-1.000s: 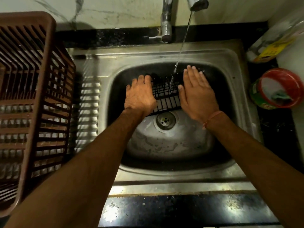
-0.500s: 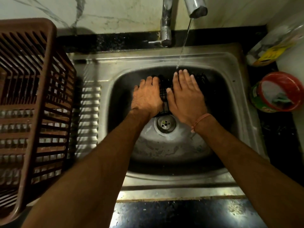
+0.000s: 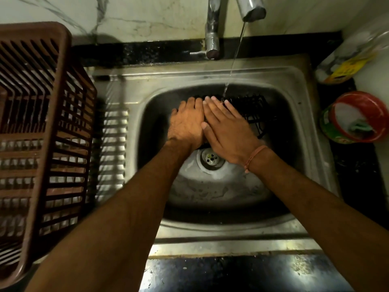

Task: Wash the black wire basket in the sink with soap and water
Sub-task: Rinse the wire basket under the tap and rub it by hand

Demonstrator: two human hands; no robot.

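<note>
Hands flat side by side on black wire basket (image 3: 250, 108) in sink (image 3: 294, 85), left hand (image 3: 186, 123) and right hand (image 3: 227, 131) fingers straight, tap stream (image 3: 235, 53) landing at right fingertips (image 3: 212, 99).

This is a home kitchen, at the washing-up spot. A stainless steel sink (image 3: 294, 85) with a ribbed draining board is set into a black speckled stone worktop (image 3: 242, 275), and a chrome tap (image 3: 212, 28) runs a thin stream of water into the bowl. Behind it rises a pale marble-veined wall (image 3: 147, 15). On the worktop's left side stands a brown plastic dish rack (image 3: 52, 127); at its right edge sit a red-rimmed tub of dish soap (image 3: 355, 116) with a scrubber in it — and a plastic bottle (image 3: 347, 62) lying near the back corner.
</note>
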